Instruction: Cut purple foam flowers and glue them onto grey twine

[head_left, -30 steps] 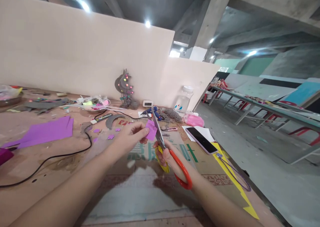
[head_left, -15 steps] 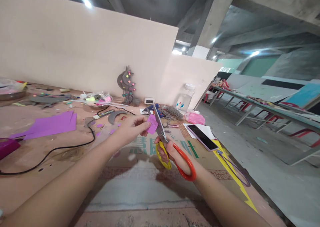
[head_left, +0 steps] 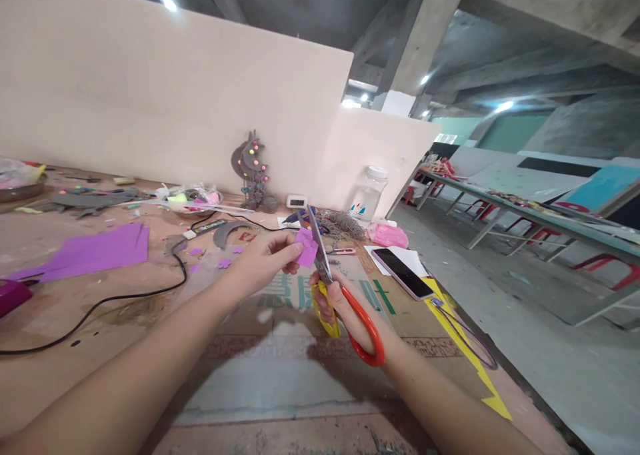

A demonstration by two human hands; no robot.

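Observation:
My left hand (head_left: pixel 274 255) pinches a small square of purple paper (head_left: pixel 306 247) between thumb and fingers; faint flower-like lines show on it. In my right hand (head_left: pixel 336 296) is a pair of scissors (head_left: pixel 364 331) with one red-orange and one yellow handle loop. The blades are parted and point up and away, with the paper's right edge at them. Whether they are cutting into it I cannot tell. Several small purple flower cut-outs (head_left: pixel 225 263) lie left of my left hand, and larger purple sheets (head_left: pixel 95 251) lie further left.
A phone (head_left: pixel 401 273) rests on white paper at the right, beside yellow paper (head_left: pixel 493 398). Behind my hands stand a clear jar (head_left: pixel 369 195), grey yarn (head_left: pixel 345 224), a small digital clock (head_left: pixel 297 202) and a grey moon-shaped ornament (head_left: pixel 251 168). A black cable (head_left: pixel 135 296) crosses the left side.
The view has shifted slightly. The purple paper is turned a little and sits more upright against the blades. Both hands keep their holds.

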